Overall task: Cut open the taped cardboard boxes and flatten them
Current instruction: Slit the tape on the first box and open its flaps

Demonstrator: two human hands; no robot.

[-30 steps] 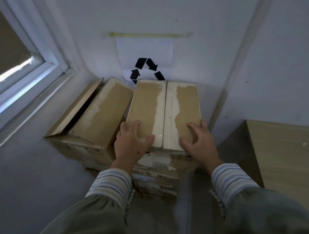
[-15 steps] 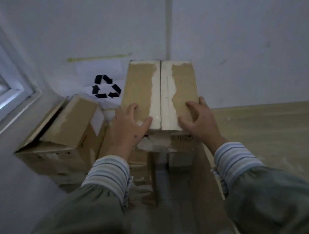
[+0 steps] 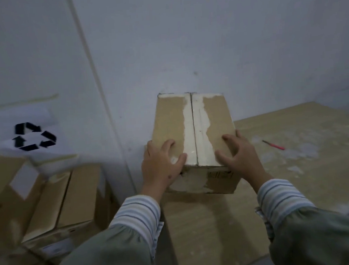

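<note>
Roughly, stage: early, nothing cut or flattened as far as visible.
box in hand: brown cardboard box [image 3: 192, 131], held over or resting on near-left corner of wooden table [image 3: 297, 164]; contact with tabletop unclear from this angle.
box seam: centre flap seam on top reads as closed; pale torn strip along both sides, likely tape residue or peeled paper; cannot tell if live tape remains.
left hand [image 3: 162, 169]: on left near corner of box, fingers curled over top edge, thumb spread toward seam; grips box.
right hand [image 3: 240, 158]: on right near corner, fingers spread and bent over top face, thumb pointing inward; grips box.
cutter: thin red tool [image 3: 273, 145] lying on table, right of box, apart from both hands; untouched, probably the knife for the job, too small to confirm.
other boxes: stack of cardboard boxes [image 3: 56, 204] on floor at left against wall, blurred; some flaps look loose, none flat.
recycling sign [image 3: 34, 136]: white sheet with black arrows on wall above stack.
done: one box brought to table area, judging by position.
left: set box down, pick up red tool, slit seam, open both ends, flatten; then same for floor stack.
estimate: well under a quarter complete.
</note>
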